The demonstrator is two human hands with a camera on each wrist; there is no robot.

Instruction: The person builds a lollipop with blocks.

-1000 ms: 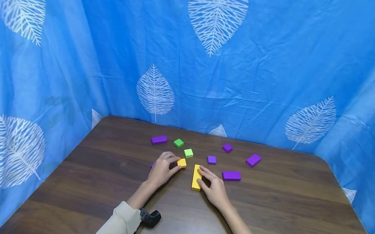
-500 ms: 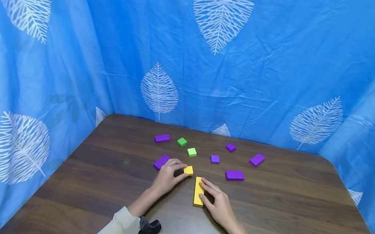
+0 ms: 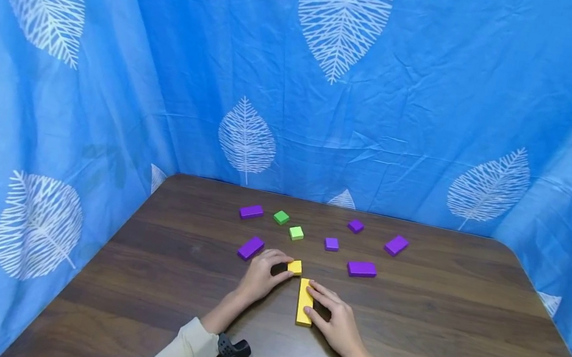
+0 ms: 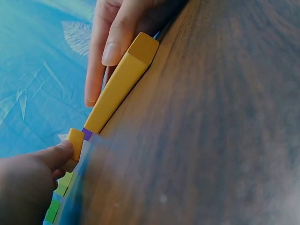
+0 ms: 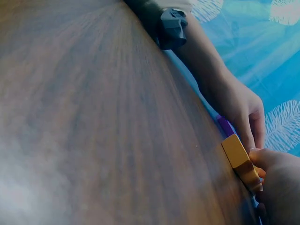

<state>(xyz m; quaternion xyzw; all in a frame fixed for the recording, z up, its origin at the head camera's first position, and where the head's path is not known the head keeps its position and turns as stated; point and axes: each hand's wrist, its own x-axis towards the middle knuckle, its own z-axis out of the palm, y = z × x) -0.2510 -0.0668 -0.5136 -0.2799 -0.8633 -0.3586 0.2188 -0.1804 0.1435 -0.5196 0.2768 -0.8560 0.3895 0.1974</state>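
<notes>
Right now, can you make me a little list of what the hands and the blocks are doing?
left hand: pinches the small yellow block
right hand: fingers on the long yellow block
long yellow block: lies flat, its far end close to the small one
purple blocks: six on the table, nearest the left hand is one
green blocks: two, dark and light
behind: blue leaf curtain
</notes>
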